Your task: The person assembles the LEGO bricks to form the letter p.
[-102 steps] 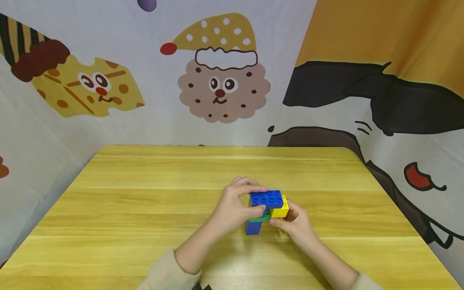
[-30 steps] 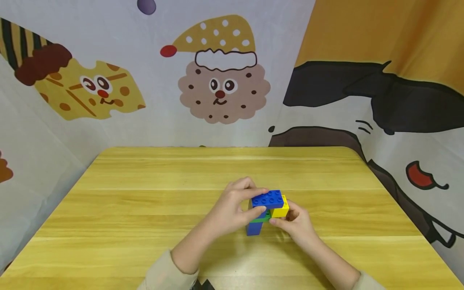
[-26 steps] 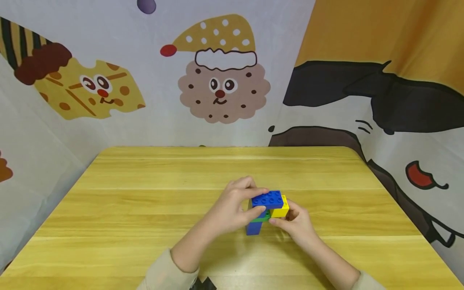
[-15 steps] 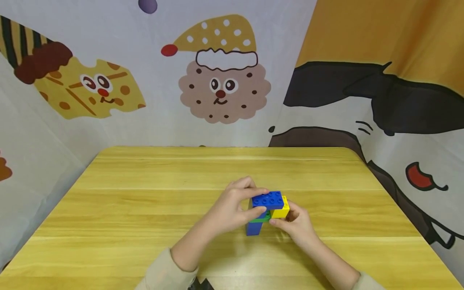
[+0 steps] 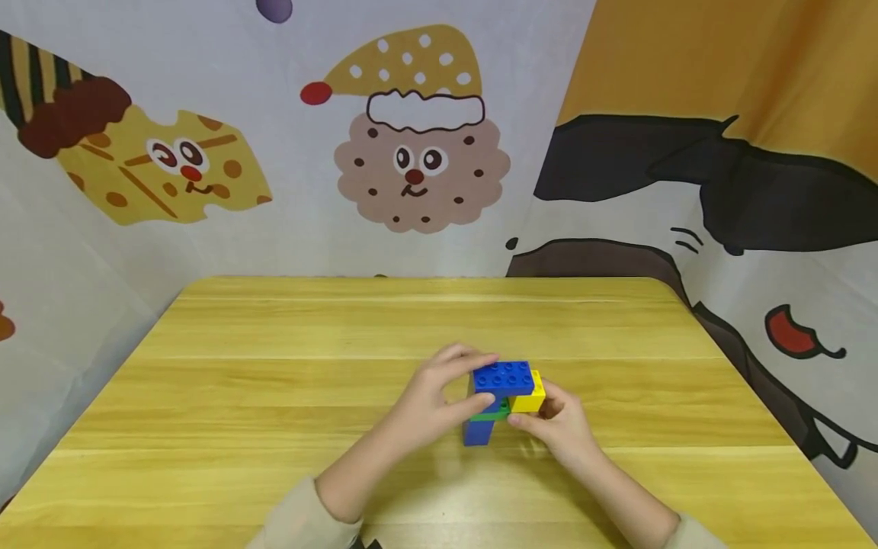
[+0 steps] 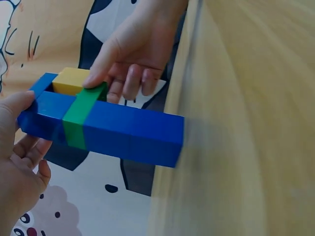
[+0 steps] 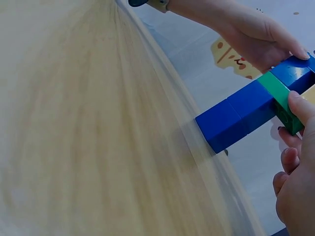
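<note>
A stack of toy building bricks stands upright on the wooden table: a blue column (image 6: 133, 130), a green brick (image 6: 76, 122) partway up, and a wide blue brick (image 5: 504, 378) with studs on top. A yellow brick (image 5: 528, 399) sits on the right, beneath the top blue one. My left hand (image 5: 425, 393) holds the upper blue part from the left, thumb in front and index finger at the back of the top. From the right, my right hand (image 5: 562, 419) grips the green and yellow part; its thumb presses the green brick in the right wrist view.
The wooden table (image 5: 309, 328) reaches back to a cloth backdrop (image 5: 274, 252) printed with cartoon figures, which also hangs at both sides. Near the table's front edge a small black object (image 5: 366, 544) shows beside the left sleeve.
My left thumb and index finger have shifted slightly left along the top blue brick. The right hand and the stack have stayed almost in place.
</note>
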`<state>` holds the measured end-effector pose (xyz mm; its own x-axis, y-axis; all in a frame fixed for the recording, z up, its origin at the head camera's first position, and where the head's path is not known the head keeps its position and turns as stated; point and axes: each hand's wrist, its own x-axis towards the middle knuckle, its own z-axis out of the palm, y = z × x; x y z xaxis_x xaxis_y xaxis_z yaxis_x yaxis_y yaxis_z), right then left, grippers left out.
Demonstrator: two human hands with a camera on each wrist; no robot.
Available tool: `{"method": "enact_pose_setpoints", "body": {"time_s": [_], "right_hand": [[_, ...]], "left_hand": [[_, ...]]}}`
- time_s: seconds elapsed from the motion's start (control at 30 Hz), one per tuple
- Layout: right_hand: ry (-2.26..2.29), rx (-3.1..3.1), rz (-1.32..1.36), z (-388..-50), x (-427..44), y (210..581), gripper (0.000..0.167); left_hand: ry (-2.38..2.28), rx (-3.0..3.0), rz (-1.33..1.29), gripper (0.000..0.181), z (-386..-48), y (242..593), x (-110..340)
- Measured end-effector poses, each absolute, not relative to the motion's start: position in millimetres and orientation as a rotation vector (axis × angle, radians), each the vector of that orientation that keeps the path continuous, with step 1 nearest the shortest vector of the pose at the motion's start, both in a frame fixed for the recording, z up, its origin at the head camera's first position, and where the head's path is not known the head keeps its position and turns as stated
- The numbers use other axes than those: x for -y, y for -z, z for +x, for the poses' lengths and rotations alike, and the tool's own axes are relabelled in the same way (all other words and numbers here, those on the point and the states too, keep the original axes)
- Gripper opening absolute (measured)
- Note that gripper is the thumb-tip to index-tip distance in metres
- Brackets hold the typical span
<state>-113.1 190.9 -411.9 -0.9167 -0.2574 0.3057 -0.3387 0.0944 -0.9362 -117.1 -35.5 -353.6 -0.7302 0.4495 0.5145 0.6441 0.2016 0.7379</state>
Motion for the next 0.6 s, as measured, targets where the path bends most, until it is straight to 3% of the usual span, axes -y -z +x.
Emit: {"method": "enact_pose_setpoints", "body": {"time_s": [0.3,0.6], "right_hand": [[-1.954,2.300,0.572,-113,-190,411,0.040],[-1.966,2.278,0.526,-109,-187,404,0.035]], "left_hand": [[1.520,2.316,-1.076,0.057,-116,366,46],[1.534,2.260,-1.050,0.055,-116,368,47]]}}
